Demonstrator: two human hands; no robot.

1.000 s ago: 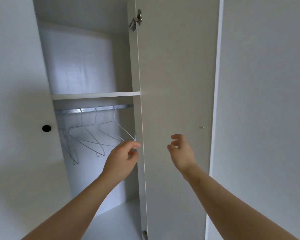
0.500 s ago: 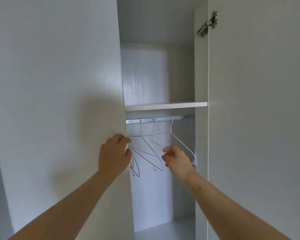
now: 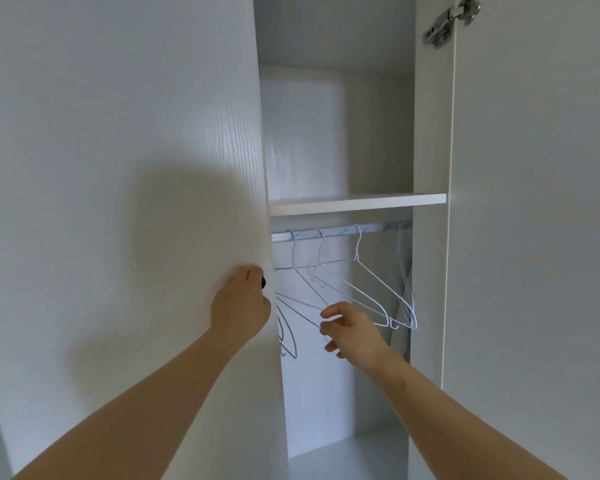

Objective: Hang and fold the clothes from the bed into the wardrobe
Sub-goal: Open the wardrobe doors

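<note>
Well, the wardrobe stands open, and several wire hangers hang from the rail just under its shelf. Left of the rail, the left hand clenches round the black knob on the door. Below the rail, the right hand is loosely spread, grasping nothing, its fingertips at one hanger's lower wire.

Left hand went from the right door's edge across to the left door and now grips its black knob. Right hand left the right door face and reached into the opening, fingers spread, fingertips at the wire hangers.
</note>
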